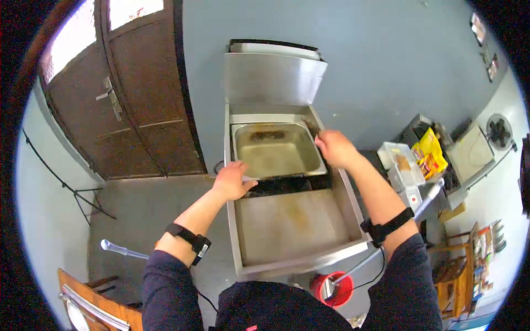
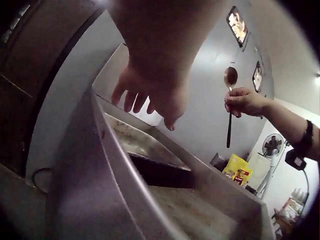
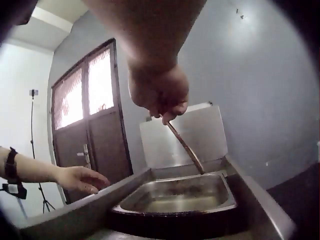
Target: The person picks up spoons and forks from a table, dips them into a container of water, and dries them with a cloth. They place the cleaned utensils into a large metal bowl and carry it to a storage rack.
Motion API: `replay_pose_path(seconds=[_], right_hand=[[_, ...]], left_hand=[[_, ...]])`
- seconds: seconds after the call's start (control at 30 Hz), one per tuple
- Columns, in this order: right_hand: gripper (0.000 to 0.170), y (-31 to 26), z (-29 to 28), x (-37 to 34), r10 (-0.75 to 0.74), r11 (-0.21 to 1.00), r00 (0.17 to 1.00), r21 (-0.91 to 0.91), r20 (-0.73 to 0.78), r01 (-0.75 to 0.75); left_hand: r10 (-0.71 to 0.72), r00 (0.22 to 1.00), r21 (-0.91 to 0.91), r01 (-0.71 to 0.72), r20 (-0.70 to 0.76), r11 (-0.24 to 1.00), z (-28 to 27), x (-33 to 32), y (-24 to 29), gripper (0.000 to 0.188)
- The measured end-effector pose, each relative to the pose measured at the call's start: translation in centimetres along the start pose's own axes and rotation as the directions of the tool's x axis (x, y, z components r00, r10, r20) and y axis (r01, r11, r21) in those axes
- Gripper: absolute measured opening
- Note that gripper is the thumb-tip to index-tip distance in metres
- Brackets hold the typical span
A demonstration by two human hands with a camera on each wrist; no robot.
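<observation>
My right hand point(image 1: 337, 149) grips a long metal spoon point(image 2: 229, 127) by its handle, above the right rim of a rectangular metal pan point(image 1: 317, 165). The spoon's bowl point(image 2: 230, 76) looks brown. In the right wrist view the spoon's shaft point(image 3: 186, 145) slants down toward the pan's far right corner. Yellowish liquid point(image 1: 276, 157) lies in the pan, with a dark patch near its back wall. My left hand point(image 1: 232, 180) is at the pan's front left corner, fingers spread and relaxed, holding nothing; the left wrist view shows its fingers point(image 2: 131, 100) pointing down.
The pan sits in the back of a steel fryer-like unit point(image 1: 237, 237) with its lid point(image 1: 273, 77) raised against the wall. A flat steel surface point(image 1: 292, 226) lies in front. To the right are clear plastic boxes point(image 1: 400, 160) and a yellow packet point(image 1: 429, 154). A red bucket point(image 1: 339, 289) stands below.
</observation>
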State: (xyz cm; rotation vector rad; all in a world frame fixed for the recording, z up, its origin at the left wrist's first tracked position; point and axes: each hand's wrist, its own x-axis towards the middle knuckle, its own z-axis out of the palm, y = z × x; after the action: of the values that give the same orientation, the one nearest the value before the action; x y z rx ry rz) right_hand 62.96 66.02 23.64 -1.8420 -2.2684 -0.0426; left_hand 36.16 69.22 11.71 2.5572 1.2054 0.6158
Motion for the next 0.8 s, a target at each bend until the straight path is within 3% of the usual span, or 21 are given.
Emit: replay_pose_path(seconds=[0.03,0.13,0.17,0.2,0.27,0.3,0.4,0.53,0.63,0.73,0.8], right_hand=[[0.017,-0.1,1.7,1.6,0.007,0.997,0.999,-0.082,0.049,-0.003],[0.014,0.1,7.2,5.9,0.023,0.943,0.973,-0.327,0.230,0.055],[0.013,0.5,9.2,7.0,0.039,0.914,0.957,-0.398,0.289,0.083],[0.014,0.7,11.0,8.1,0.075,0.903,0.937,-0.422,0.340,0.081],[0.015,0.8,14.2,9.7,0.153,0.879,0.885,-0.470,0.441,0.083],[0.015,0.5,15.4,10.1,0.170,0.885,0.899,-0.463,0.404,0.040],[0.017,0.0,18.0,11.0,0.216,0.899,0.826,-0.436,0.521,0.040],[0.020,0.3,21.5,11.7,0.168,0.905,0.723,-0.395,0.670,0.156],[0.018,0.9,24.1,12.2,0.076,0.931,0.738,-0.313,0.671,0.189],[0.015,1.3,26.9,13.2,0.012,0.929,0.700,-0.267,0.714,0.257],[0.013,0.7,26.3,13.3,-0.025,0.981,0.772,-0.133,0.635,0.142]], left_hand=[[-0.035,0.997,0.029,0.033,0.070,0.999,0.4,0.9,-0.9,0.051],[-0.052,0.995,0.182,0.036,0.088,0.983,1.5,1.1,-3.3,0.054],[-0.086,0.984,0.128,0.066,0.154,0.990,1.9,1.2,-3.5,0.056],[-0.032,0.991,0.121,0.016,0.132,0.992,2.1,1.3,-3.8,0.057],[-0.003,0.971,0.135,-0.031,0.240,0.990,1.4,1.5,-3.5,0.057],[-0.007,0.970,0.131,-0.025,0.241,0.991,1.5,1.6,-3.4,0.056],[-0.019,0.966,0.136,-0.017,0.258,0.991,1.4,1.9,-3.6,0.056],[-0.002,0.962,0.121,-0.032,0.273,0.992,1.2,2.2,-3.6,0.059],[-0.008,0.960,0.114,-0.026,0.281,0.993,1.6,2.3,-4.0,0.060],[-0.018,0.954,0.107,-0.015,0.298,0.994,1.2,2.4,-3.9,0.060],[-0.031,0.942,0.083,0.003,0.335,0.997,0.5,2.5,-3.6,0.059]])
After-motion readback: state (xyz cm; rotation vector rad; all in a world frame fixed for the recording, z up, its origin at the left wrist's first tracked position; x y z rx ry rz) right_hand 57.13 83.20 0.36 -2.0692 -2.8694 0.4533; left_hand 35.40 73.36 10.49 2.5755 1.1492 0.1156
